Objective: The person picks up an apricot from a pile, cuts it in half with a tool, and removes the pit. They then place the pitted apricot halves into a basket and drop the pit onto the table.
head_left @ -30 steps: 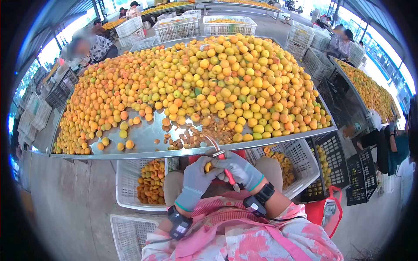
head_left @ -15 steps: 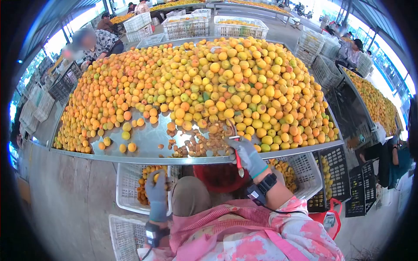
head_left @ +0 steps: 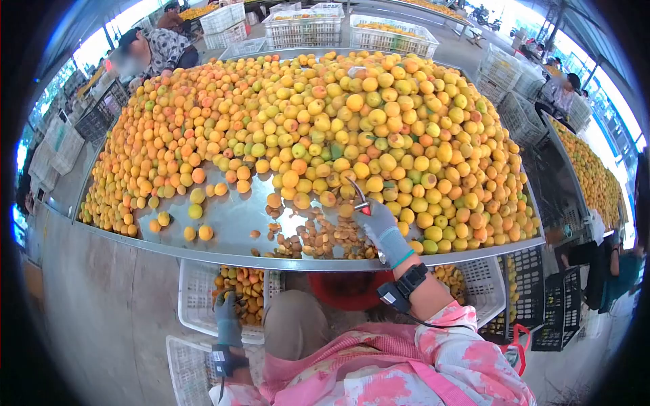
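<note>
My right hand, in a grey glove, is closed around a red-handled tool with a curved metal tip. It hovers over the table's front edge, beside a scatter of brown apricot pits. The tool's lower end is mostly hidden by the hand. My left hand, also gloved, is low over a white crate holding orange apricot pieces. Its fingers look apart, and no fruit shows clearly in them. A large heap of whole apricots covers most of the metal table.
Below the table edge is a red tub, with another white crate to its right. Black crates stand farther right. A person sits at the far left side of the table. More white crates stand behind it.
My left hand has moved down and left over the crate, away from my knee. My right hand has shifted slightly up and right with the tool. The whole view has shifted slightly.
</note>
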`<state>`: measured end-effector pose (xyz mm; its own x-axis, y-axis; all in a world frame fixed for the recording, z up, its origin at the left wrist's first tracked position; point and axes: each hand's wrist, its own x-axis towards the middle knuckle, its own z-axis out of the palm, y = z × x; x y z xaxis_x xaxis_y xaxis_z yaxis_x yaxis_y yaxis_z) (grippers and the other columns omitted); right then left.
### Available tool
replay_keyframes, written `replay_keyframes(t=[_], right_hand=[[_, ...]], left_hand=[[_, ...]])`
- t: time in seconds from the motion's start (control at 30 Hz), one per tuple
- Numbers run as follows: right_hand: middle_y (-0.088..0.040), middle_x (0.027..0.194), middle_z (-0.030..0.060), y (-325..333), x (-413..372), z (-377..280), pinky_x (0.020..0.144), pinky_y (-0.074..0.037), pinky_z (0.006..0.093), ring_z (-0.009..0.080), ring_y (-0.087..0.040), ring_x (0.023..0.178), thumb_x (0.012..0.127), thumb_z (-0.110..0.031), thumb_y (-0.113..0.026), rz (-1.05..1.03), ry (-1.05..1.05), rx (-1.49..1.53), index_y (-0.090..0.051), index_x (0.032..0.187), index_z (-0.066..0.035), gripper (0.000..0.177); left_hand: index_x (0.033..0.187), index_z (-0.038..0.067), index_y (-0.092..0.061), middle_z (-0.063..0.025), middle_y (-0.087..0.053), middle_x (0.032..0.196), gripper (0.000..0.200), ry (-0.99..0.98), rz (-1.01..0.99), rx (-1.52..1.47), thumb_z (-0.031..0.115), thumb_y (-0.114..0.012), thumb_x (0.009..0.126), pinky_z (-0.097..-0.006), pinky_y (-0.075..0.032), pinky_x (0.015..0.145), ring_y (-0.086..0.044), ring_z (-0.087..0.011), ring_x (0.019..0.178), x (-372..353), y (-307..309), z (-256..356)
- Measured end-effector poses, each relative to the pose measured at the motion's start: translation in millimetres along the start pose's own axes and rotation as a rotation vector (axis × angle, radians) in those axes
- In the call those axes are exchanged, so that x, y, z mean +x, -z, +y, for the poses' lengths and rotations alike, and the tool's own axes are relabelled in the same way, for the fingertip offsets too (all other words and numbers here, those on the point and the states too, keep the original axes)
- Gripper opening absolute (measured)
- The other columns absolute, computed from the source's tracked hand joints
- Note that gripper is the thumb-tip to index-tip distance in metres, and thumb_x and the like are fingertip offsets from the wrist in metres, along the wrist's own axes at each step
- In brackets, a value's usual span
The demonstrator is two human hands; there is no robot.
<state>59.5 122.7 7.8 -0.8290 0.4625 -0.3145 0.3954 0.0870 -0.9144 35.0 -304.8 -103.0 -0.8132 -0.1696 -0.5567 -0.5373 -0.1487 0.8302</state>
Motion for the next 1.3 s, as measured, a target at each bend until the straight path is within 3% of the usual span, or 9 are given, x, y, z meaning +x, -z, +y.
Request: replay_keyframes(t=[0.27, 0.37, 0.63, 0.83, 0.9, 1.07, 1.1, 1.13, 1.3], right_hand=[[-0.058, 0.071, 0.0078, -17, 22, -8, 0.053, -0.047, 0.0287, 0.0159, -0.059, 0.058, 0.081, -0.018, -0.062, 0.02, 0.139, -0.117, -0.055, 0.105, -0.002, 0.029], [-0.058, 0.074, 0.0069, -11, 18, -20, 0.051, -0.048, 0.0278, 0.0145, -0.059, 0.057, 0.083, -0.016, -0.062, 0.082, 0.058, 0.073, -0.055, 0.107, -0.001, 0.029], [-0.061, 0.088, 0.0052, 10, 11, -29, 0.039, -0.044, 0.0205, 0.0129, -0.065, 0.064, 0.088, -0.019, -0.061, -0.036, -0.008, 0.636, -0.052, 0.108, -0.003, 0.027], [-0.062, 0.092, 0.0079, 28, -11, -29, 0.038, -0.044, 0.0215, 0.0148, -0.066, 0.067, 0.089, -0.021, -0.059, -0.039, 0.004, 0.697, -0.05, 0.108, -0.002, 0.028], [-0.062, 0.093, 0.0086, 33, -14, -30, 0.038, -0.044, 0.0219, 0.0153, -0.066, 0.069, 0.089, -0.021, -0.059, -0.051, -0.016, 0.696, -0.05, 0.107, -0.002, 0.028], [-0.062, 0.104, 0.0109, 40, -19, -18, 0.05, -0.053, 0.026, 0.0165, -0.065, 0.074, 0.09, -0.023, -0.058, -0.145, -0.045, 0.709, -0.052, 0.114, -0.001, 0.034], [-0.065, 0.092, 0.0079, 40, -25, -18, 0.053, -0.055, 0.0291, 0.0168, -0.064, 0.066, 0.088, -0.023, -0.059, -0.149, 0.274, 0.592, -0.057, 0.11, -0.002, 0.031], [-0.064, 0.08, 0.0044, 39, -11, -29, 0.05, -0.052, 0.0277, 0.0151, -0.061, 0.059, 0.087, -0.025, -0.062, -0.295, -0.092, 0.712, -0.06, 0.107, -0.004, 0.03], [-0.056, 0.067, 0.0066, 11, -12, -11, 0.046, -0.043, 0.0324, 0.017, -0.056, 0.053, 0.084, -0.031, -0.057, -0.047, 0.033, 0.461, -0.054, 0.089, -0.003, 0.029]], left_hand=[[0.112, 0.007, -0.056, -0.0061, -0.063, 0.086, 0.025, -0.031, 0.001, 0.086, 0.01, -0.059, 0.088, -0.0278, -0.05, 0.052, -0.061, -0.0155, 0.067, 69, 36, -44], [0.112, 0.001, -0.057, -0.0068, -0.064, 0.096, 0.025, -0.618, 0.151, 0.203, 0.007, -0.057, 0.088, -0.0272, -0.052, 0.072, -0.061, -0.0142, 0.082, 84, 84, -71], [0.115, -0.001, -0.059, -0.0098, -0.062, 0.109, 0.025, -0.628, -0.197, 0.301, 0.004, -0.054, 0.091, -0.0285, -0.046, 0.089, -0.058, -0.0158, 0.102, -50, -116, 126], [0.125, 0.003, -0.054, -0.0184, -0.056, 0.123, 0.045, -0.797, -0.541, 0.543, 0.016, -0.066, 0.083, -0.0373, -0.044, 0.095, -0.054, -0.0255, 0.113, -5, -213, 100], [0.125, 0.007, -0.054, -0.0212, -0.054, 0.125, 0.058, -1.147, -0.285, 1.084, 0.029, -0.073, 0.075, -0.044, -0.042, 0.098, -0.051, -0.0337, 0.118, 3, -240, 101], [0.124, 0.015, -0.059, -0.0176, -0.046, 0.133, 0.07, -0.741, -0.337, 1.481, 0.046, -0.078, 0.065, -0.0477, -0.047, 0.088, -0.054, -0.0388, 0.11, -22, -279, 140], [0.121, 0.019, -0.062, -0.0115, -0.05, 0.13, 0.066, -0.991, -0.124, 1.813, 0.052, -0.076, 0.066, -0.0457, -0.051, 0.079, -0.06, -0.0345, 0.101, -41, -283, 150], [0.118, 0.021, -0.065, -0.0068, -0.056, 0.122, 0.061, -0.889, -0.077, 1.9, 0.056, -0.072, 0.069, -0.0429, -0.052, 0.071, -0.064, -0.0304, 0.089, -53, -294, 152], [0.117, 0.017, -0.064, -0.0091, -0.051, 0.135, 0.045, -1.043, -0.296, 1.45, 0.038, -0.07, 0.078, -0.0396, -0.053, 0.077, -0.064, -0.0291, 0.095, 13, -269, 101]])
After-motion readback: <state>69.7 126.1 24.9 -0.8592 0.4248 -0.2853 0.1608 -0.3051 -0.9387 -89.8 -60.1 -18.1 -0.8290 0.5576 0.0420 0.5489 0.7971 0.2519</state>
